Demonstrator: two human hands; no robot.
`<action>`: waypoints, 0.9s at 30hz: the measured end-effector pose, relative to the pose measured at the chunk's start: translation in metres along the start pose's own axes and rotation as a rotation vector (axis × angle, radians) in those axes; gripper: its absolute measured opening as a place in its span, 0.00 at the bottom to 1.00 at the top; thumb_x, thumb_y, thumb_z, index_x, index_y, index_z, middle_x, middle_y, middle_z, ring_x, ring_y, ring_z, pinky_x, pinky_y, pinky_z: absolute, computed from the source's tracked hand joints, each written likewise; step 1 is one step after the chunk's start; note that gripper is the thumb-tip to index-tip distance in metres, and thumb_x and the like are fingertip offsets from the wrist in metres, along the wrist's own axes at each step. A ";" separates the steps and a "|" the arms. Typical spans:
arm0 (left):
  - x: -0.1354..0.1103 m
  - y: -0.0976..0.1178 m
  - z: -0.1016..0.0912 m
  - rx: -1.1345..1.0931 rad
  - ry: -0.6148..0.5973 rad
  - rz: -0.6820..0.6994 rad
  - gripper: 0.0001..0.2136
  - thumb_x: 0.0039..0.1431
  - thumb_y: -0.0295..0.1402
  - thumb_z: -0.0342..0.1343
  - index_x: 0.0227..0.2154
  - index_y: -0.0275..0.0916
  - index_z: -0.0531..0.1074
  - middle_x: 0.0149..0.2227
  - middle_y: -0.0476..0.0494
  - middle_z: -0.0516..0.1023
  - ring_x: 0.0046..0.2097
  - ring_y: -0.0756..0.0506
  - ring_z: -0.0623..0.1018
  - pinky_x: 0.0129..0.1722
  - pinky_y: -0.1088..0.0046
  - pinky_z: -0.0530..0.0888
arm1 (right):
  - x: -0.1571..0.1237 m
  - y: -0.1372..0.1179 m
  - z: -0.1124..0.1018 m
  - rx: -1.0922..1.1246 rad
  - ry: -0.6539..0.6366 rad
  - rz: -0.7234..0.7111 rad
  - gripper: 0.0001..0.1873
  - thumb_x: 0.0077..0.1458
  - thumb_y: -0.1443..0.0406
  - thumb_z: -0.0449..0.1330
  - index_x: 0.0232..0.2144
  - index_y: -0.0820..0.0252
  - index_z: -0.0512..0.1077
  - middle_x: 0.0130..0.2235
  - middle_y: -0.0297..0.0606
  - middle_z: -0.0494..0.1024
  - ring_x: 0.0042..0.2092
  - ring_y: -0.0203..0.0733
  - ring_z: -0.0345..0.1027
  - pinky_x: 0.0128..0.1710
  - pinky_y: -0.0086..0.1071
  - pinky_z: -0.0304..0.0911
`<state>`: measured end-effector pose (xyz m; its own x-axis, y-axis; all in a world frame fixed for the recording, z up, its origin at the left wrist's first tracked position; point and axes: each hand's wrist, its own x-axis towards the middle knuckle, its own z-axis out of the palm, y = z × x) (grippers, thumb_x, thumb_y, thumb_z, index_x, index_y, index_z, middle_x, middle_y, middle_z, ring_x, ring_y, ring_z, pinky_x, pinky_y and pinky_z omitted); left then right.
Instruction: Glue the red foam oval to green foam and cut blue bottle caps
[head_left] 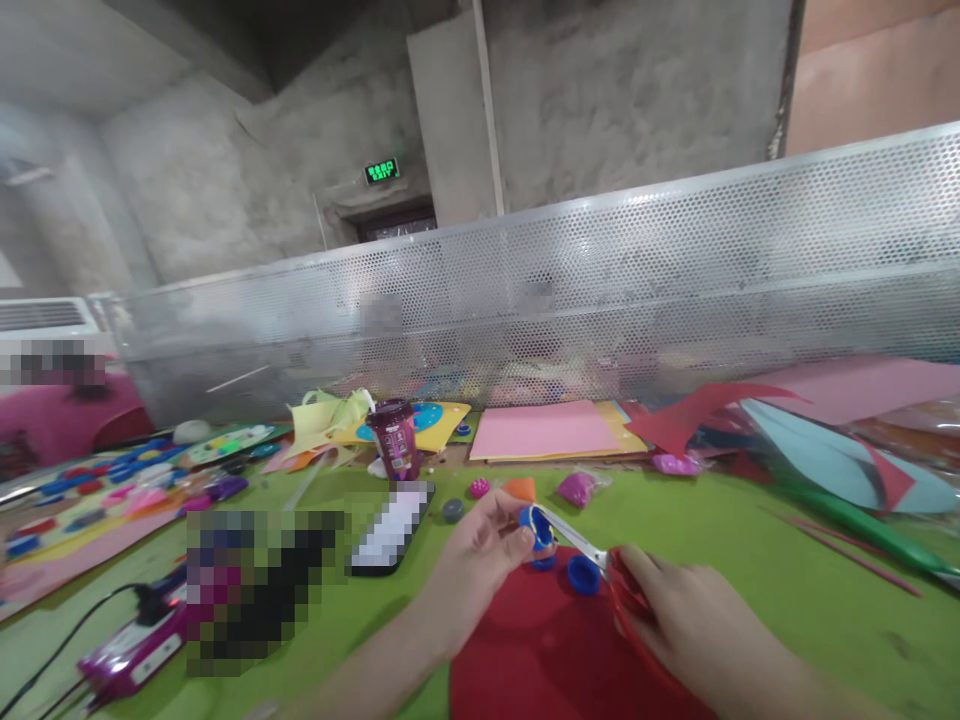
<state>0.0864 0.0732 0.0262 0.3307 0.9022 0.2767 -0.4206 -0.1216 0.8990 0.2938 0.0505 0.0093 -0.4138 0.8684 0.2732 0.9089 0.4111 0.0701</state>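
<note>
My left hand [480,555] is closed in a pinch on a blue bottle cap [538,527] with a yellowish edge, held just above a red sheet [540,650]. My right hand [690,620] grips red-handled scissors [600,558], whose silver blades point up-left and touch the held cap. Two more blue caps [583,575] lie on the red sheet right below the blades, one partly hidden under the held cap.
The green table [750,540] carries a purple cup [394,438], a phone [392,530], pink paper [544,430], red and teal paper shapes [817,450] at right, and several caps [112,480] at left. A perforated metal screen [600,290] runs behind. A purple device [135,650] with cable sits near left.
</note>
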 end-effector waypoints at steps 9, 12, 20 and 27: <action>-0.003 0.006 -0.001 -0.102 -0.007 0.010 0.08 0.50 0.35 0.63 0.29 0.36 0.72 0.31 0.47 0.73 0.35 0.50 0.73 0.45 0.65 0.71 | -0.003 -0.003 -0.004 0.167 -0.114 0.087 0.08 0.54 0.66 0.47 0.33 0.60 0.66 0.28 0.44 0.77 0.27 0.48 0.71 0.24 0.32 0.52; -0.002 0.007 -0.002 -0.135 -0.002 -0.003 0.09 0.48 0.35 0.64 0.29 0.35 0.73 0.31 0.46 0.75 0.36 0.49 0.75 0.45 0.66 0.72 | -0.003 -0.005 -0.010 0.367 -0.144 0.084 0.09 0.53 0.66 0.47 0.31 0.59 0.67 0.28 0.42 0.76 0.27 0.42 0.69 0.26 0.30 0.56; 0.001 0.010 -0.003 -0.255 0.001 -0.048 0.11 0.44 0.34 0.67 0.29 0.35 0.76 0.31 0.44 0.79 0.34 0.47 0.78 0.42 0.65 0.74 | -0.010 -0.007 -0.023 0.835 -0.229 0.090 0.14 0.52 0.55 0.51 0.28 0.57 0.70 0.24 0.34 0.73 0.26 0.39 0.65 0.24 0.28 0.58; 0.000 0.005 -0.005 -0.236 -0.030 -0.016 0.07 0.49 0.33 0.64 0.31 0.37 0.75 0.33 0.46 0.78 0.38 0.48 0.78 0.45 0.66 0.72 | -0.009 -0.007 -0.033 0.807 -0.131 0.081 0.16 0.53 0.53 0.49 0.26 0.58 0.68 0.24 0.35 0.72 0.26 0.39 0.65 0.24 0.28 0.58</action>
<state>0.0797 0.0746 0.0291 0.3621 0.8904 0.2759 -0.5999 -0.0039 0.8000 0.2924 0.0309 0.0377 -0.3964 0.9089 0.1296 0.6401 0.3747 -0.6707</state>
